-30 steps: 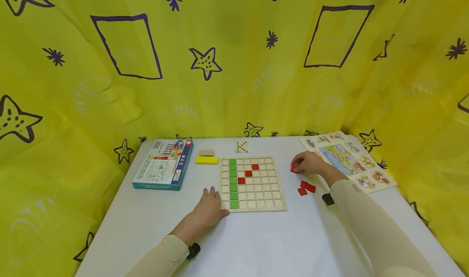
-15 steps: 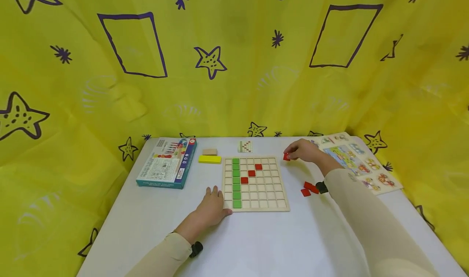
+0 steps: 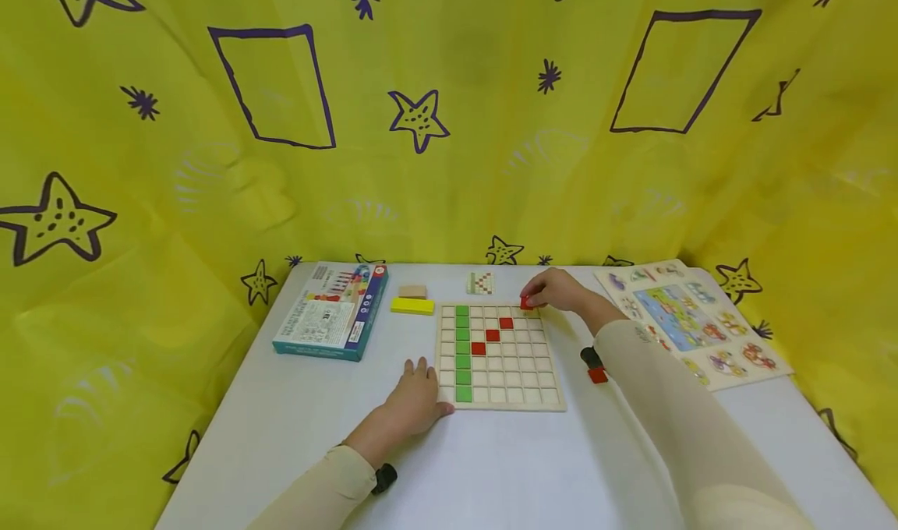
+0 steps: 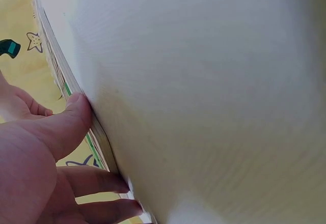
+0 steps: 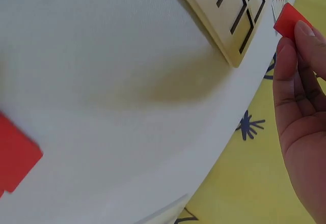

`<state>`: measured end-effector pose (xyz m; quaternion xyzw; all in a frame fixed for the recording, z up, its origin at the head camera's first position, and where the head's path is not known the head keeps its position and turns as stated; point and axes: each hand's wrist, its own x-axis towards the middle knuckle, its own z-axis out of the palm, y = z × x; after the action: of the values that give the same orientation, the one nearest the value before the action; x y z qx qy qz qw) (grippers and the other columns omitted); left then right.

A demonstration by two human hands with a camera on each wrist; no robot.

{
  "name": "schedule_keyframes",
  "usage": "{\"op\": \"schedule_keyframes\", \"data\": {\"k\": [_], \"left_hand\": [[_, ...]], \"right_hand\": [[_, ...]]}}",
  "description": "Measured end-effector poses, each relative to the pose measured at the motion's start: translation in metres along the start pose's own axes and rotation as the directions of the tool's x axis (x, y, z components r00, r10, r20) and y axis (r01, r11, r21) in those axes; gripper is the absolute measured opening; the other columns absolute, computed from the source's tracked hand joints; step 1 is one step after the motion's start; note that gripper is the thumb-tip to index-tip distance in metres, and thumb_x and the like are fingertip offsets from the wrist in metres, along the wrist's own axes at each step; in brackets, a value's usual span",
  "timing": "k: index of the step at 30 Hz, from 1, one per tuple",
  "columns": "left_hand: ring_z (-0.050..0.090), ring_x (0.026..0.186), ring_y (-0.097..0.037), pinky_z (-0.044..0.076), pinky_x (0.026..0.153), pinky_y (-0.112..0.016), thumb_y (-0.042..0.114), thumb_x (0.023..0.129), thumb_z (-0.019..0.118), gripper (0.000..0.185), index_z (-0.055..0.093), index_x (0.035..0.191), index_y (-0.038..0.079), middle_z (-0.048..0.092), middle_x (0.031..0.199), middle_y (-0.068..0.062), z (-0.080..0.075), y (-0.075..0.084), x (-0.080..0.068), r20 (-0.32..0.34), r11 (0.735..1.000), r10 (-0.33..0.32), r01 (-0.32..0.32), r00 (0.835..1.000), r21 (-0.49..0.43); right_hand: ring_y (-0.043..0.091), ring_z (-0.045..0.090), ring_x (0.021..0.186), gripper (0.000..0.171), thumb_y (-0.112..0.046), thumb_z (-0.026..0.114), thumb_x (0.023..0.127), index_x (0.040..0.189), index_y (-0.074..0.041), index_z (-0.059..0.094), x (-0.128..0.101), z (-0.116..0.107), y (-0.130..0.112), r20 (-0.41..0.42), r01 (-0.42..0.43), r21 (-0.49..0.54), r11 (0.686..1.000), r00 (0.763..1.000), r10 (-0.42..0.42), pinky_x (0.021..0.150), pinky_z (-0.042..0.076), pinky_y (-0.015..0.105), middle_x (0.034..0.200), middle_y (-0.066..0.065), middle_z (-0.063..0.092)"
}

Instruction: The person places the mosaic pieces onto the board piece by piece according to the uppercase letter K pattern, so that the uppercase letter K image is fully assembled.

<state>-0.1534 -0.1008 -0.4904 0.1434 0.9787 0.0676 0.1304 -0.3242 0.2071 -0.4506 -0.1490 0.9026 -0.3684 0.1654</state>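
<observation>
A wooden grid board (image 3: 501, 407) lies on the table, with a column of green tiles (image 3: 463, 360) near its left side. Three red tiles (image 3: 493, 335) sit in a rising diagonal on it. At the board's front left corner my left hand (image 3: 412, 402) rests, its thumb on the front edge and its fingers along the left side. Between thumb and fingertips my right hand (image 3: 556, 289) pinches a red tile (image 5: 288, 19), which overlaps the board's far right corner in the head view. In the right wrist view this tile is held raised, tilted.
Loose red tiles (image 3: 598, 375) lie right of the board, partly hidden by the right forearm. Beyond the board is a small pattern card (image 3: 480, 283). A yellow block (image 3: 412, 306), a tan block (image 3: 412, 291) and a box (image 3: 330, 312) stand left; a picture puzzle (image 3: 733, 362) lies right.
My right hand has lifted a red tile from the table right of the board and brought it left, to the board's far right corner. The left hand stays at the board.
</observation>
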Motion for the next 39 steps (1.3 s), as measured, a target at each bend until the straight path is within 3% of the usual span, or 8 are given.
{"op": "schedule_keyframes", "data": {"k": [9, 17, 25, 35, 39], "left_hand": [[0.031, 0.142, -0.049, 0.034, 0.114, -0.049, 0.048, 0.094, 0.067, 0.082, 0.044, 0.145, -0.011, 0.035, 0.154, -0.031, 0.001, 0.005, -0.004, 0.010, 1.000, 0.010, -0.010, 1.000, 0.007], [0.035, 0.140, -0.050, 0.035, 0.114, -0.049, 0.048, 0.093, 0.068, 0.080, 0.048, 0.142, -0.012, 0.039, 0.151, -0.031, 0.001, 0.007, -0.008, -0.011, 0.999, 0.027, -0.027, 1.000, 0.028], [0.034, 0.141, -0.049, 0.035, 0.114, -0.049, 0.050, 0.092, 0.068, 0.082, 0.047, 0.143, -0.011, 0.038, 0.152, -0.031, 0.000, 0.006, -0.006, -0.007, 0.999, 0.025, -0.025, 1.000, 0.036], [0.034, 0.141, -0.049, 0.035, 0.114, -0.049, 0.049, 0.092, 0.069, 0.082, 0.046, 0.144, -0.011, 0.037, 0.153, -0.030, 0.001, 0.003, -0.003, -0.015, 0.999, 0.005, -0.004, 1.000, 0.033], [0.034, 0.141, -0.048, 0.037, 0.113, -0.048, 0.049, 0.092, 0.069, 0.082, 0.046, 0.144, -0.010, 0.037, 0.153, -0.029, -0.001, 0.001, -0.003, -0.011, 1.000, -0.006, 0.007, 1.000, 0.026]], "right_hand": [[0.019, 0.062, 0.088, 0.013, -0.005, 0.072, 0.092, 0.104, -0.001, 0.077, 0.008, 0.016, 0.004, -0.015, -0.010, -0.055, 0.998, 1.000, 0.009, 0.076, 0.053, 0.031, 0.101, 0.009, 0.074], [0.022, 0.063, 0.095, 0.013, -0.005, 0.071, 0.094, 0.105, -0.002, 0.078, 0.006, 0.025, 0.011, -0.023, -0.026, -0.070, 0.997, 0.999, 0.025, 0.080, 0.053, 0.033, 0.106, 0.011, 0.074], [0.018, 0.062, 0.084, 0.011, -0.003, 0.070, 0.093, 0.101, -0.001, 0.078, 0.008, 0.028, 0.013, -0.040, -0.016, -0.080, 0.997, 0.999, 0.013, 0.072, 0.051, 0.028, 0.099, 0.010, 0.075], [0.027, 0.061, 0.103, 0.013, -0.009, 0.070, 0.095, 0.103, -0.002, 0.078, 0.010, 0.029, 0.016, -0.089, 0.010, -0.075, 0.997, 0.996, -0.017, 0.087, 0.052, 0.039, 0.109, 0.013, 0.073], [0.029, 0.063, 0.104, 0.019, -0.012, 0.068, 0.097, 0.110, -0.001, 0.075, 0.007, 0.024, 0.018, -0.102, 0.032, -0.052, 0.998, 0.994, -0.037, 0.087, 0.053, 0.040, 0.111, 0.013, 0.072]]}}
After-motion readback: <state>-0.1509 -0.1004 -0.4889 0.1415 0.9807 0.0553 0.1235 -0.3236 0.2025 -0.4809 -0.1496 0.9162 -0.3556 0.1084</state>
